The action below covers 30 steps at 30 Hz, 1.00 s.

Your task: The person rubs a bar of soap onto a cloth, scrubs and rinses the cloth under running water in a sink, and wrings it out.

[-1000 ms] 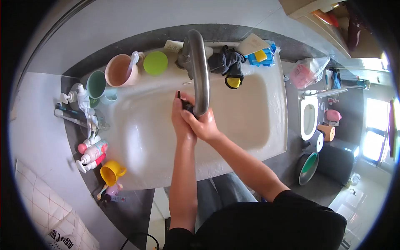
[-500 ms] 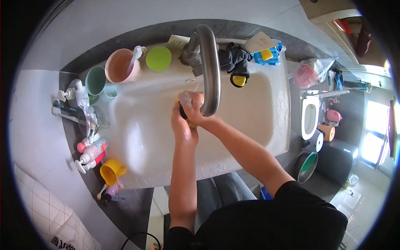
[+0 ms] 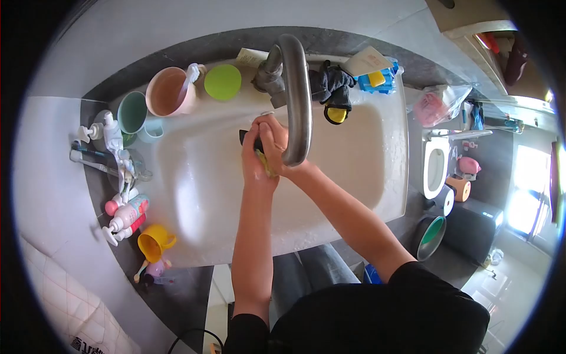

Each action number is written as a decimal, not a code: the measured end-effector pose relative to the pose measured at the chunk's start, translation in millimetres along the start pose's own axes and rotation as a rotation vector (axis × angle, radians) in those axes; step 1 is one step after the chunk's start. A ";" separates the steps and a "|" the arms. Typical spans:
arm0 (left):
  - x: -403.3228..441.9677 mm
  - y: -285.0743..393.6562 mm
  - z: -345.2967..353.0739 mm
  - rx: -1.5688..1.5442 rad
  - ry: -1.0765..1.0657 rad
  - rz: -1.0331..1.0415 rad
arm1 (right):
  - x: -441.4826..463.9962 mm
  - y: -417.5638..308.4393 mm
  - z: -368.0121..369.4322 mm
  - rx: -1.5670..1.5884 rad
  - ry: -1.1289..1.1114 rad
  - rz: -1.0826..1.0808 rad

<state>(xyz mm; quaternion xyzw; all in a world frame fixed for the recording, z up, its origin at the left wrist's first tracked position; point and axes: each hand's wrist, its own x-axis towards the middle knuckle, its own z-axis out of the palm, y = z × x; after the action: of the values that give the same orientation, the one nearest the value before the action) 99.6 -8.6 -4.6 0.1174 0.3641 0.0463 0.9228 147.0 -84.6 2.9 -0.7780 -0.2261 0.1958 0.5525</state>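
Over the white sink basin [image 3: 348, 171], my two hands are closed together around a small black-and-yellow item [image 3: 243, 137]. A dark end pokes out at the left and a yellow part shows below the fingers; most of it is hidden, so I cannot tell its kind. My left hand [image 3: 253, 165] cups it from the left. Pressed against it from the right is my right hand [image 3: 275, 141], its fingers folded over. The steel faucet [image 3: 299, 100] arches just right of my hands. A dark glove-like piece with a yellow patch [image 3: 337, 113] drapes over the basin's back rim.
Along the back rim stand a pink cup [image 3: 168, 91], a green cup [image 3: 132, 112] and a lime-green round lid [image 3: 223, 82]. Pump bottles [image 3: 125, 215] and a yellow mug [image 3: 154, 243] line the left side. Blue packaging [image 3: 380, 79] lies at the back right.
My hands have shifted slightly up toward the back rim. The right fingers now lie more upright, and more of the item's dark end sticks out to the left.
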 end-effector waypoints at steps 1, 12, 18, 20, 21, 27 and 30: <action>10.3 -2.8 -10.0 -0.002 -0.001 -0.004 | 0.2 5.7 6.2 -0.011 0.076 0.004; 11.7 -21.7 -18.7 0.282 0.113 0.255 | -9.4 56.3 9.5 0.814 0.172 0.384; 39.6 -25.9 -30.5 0.908 0.190 0.802 | -13.5 12.6 6.6 0.795 0.224 0.402; 18.2 -20.9 -8.2 0.913 0.154 0.768 | -12.3 15.8 14.1 0.784 0.256 0.429; 10.2 -21.7 -2.4 0.925 0.119 0.736 | -12.5 20.8 13.4 0.786 0.255 0.433; 21.0 -23.7 -2.0 0.585 0.046 0.682 | -6.6 72.3 28.0 0.591 0.270 0.333; 24.0 -14.1 -6.7 0.392 -0.051 0.471 | -5.6 68.3 23.0 0.473 0.262 0.202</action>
<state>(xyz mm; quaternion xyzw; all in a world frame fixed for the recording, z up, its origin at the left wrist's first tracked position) 112.5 -16.9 -28.7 0.3755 0.3054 0.1850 0.8553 138.8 -89.7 -68.8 -0.6646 -0.0220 0.1950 0.7209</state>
